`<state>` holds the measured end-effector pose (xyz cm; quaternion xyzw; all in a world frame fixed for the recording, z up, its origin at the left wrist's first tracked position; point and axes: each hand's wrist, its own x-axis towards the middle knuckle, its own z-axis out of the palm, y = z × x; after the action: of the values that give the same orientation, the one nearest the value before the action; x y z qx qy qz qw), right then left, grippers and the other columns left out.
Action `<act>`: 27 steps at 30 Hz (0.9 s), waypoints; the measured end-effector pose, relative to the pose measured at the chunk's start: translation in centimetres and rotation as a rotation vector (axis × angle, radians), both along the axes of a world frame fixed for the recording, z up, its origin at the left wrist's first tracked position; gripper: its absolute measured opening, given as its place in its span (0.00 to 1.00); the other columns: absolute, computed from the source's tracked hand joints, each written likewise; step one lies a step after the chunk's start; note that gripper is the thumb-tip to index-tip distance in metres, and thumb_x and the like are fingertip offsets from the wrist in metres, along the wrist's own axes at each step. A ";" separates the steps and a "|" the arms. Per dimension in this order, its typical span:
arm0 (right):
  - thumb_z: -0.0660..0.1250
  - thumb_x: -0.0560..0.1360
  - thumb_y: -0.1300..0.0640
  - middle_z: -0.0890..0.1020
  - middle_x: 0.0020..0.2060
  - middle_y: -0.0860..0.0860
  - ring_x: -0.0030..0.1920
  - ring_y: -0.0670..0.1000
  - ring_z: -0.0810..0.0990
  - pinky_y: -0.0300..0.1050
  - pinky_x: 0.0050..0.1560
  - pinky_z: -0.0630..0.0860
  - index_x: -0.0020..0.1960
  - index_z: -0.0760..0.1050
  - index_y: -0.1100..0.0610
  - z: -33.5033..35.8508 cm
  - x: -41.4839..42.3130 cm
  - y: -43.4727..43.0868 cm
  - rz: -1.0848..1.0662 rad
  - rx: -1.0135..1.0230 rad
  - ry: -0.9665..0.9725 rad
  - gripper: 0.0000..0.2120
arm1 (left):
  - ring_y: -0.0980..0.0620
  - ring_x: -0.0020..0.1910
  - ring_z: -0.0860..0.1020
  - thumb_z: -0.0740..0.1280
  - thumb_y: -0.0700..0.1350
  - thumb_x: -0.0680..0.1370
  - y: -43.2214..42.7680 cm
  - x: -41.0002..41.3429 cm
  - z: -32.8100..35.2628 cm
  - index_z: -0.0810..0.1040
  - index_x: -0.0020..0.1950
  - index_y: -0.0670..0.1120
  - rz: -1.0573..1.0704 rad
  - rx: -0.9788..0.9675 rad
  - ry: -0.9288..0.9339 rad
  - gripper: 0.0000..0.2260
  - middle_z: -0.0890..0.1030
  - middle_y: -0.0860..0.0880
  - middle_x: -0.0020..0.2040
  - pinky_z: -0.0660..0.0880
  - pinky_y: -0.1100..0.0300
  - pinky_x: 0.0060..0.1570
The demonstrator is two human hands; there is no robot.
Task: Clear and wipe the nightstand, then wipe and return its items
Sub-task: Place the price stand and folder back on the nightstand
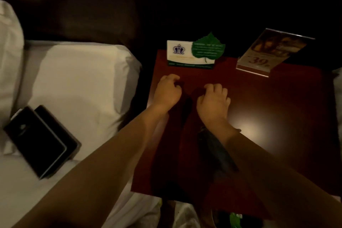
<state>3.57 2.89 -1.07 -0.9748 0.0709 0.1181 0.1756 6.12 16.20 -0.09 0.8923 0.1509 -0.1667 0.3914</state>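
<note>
Clearing partly done: two dark folders [42,140] lie on the bed [77,83], while a card [190,55] and sign holder [268,53] remain on the nightstand [277,116]; left hand [167,91] and right hand [214,102], fingers curled, hold nothing visible.

At the back of the tabletop [277,116]: card [190,55] left, sign stand [266,55] right, well apart. Nearer than the card, both hands over the tabletop: left [167,92], right [214,102], side by side. Left of the tabletop, bed [46,181] with pillow [81,83]; two folders [42,142] stacked on the bed, beside the pillow.
</note>
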 end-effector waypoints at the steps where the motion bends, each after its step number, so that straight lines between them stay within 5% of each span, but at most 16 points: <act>1: 0.58 0.76 0.58 0.71 0.62 0.59 0.63 0.61 0.67 0.59 0.61 0.67 0.65 0.68 0.59 0.3 0.0 1.1 0.039 -0.044 0.042 0.18 | 0.44 0.64 0.74 0.59 0.36 0.76 1.8 -0.3 0.2 0.73 0.66 0.41 -0.015 0.033 0.021 0.18 0.73 0.41 0.67 0.70 0.55 0.66; 7: 0.56 0.76 0.57 0.69 0.63 0.60 0.64 0.62 0.66 0.60 0.62 0.66 0.66 0.65 0.60 2.3 -0.7 8.3 0.253 -0.072 0.144 0.19 | 0.42 0.63 0.75 0.58 0.41 0.78 12.0 -4.4 1.9 0.74 0.65 0.40 -0.001 0.203 0.171 0.16 0.76 0.40 0.65 0.70 0.59 0.59; 16: 0.55 0.78 0.58 0.68 0.65 0.58 0.65 0.59 0.65 0.52 0.63 0.65 0.67 0.63 0.59 3.4 -5.5 22.4 0.640 -0.016 0.317 0.18 | 0.41 0.62 0.75 0.59 0.39 0.77 23.9 -13.7 3.3 0.72 0.67 0.41 0.419 0.185 0.204 0.18 0.75 0.40 0.66 0.71 0.55 0.59; 27: 0.54 0.80 0.48 0.71 0.67 0.61 0.67 0.61 0.66 0.53 0.68 0.64 0.71 0.63 0.59 1.8 -9.7 34.8 0.643 0.228 0.548 0.23 | 0.35 0.65 0.68 0.62 0.41 0.77 34.4 -21.0 3.1 0.64 0.69 0.37 0.890 0.190 0.146 0.22 0.69 0.34 0.65 0.68 0.46 0.63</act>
<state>-6.15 37.65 0.74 -0.8542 -0.2057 0.4283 0.2112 -14.84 50.62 3.02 0.7584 0.5613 -0.0305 0.3299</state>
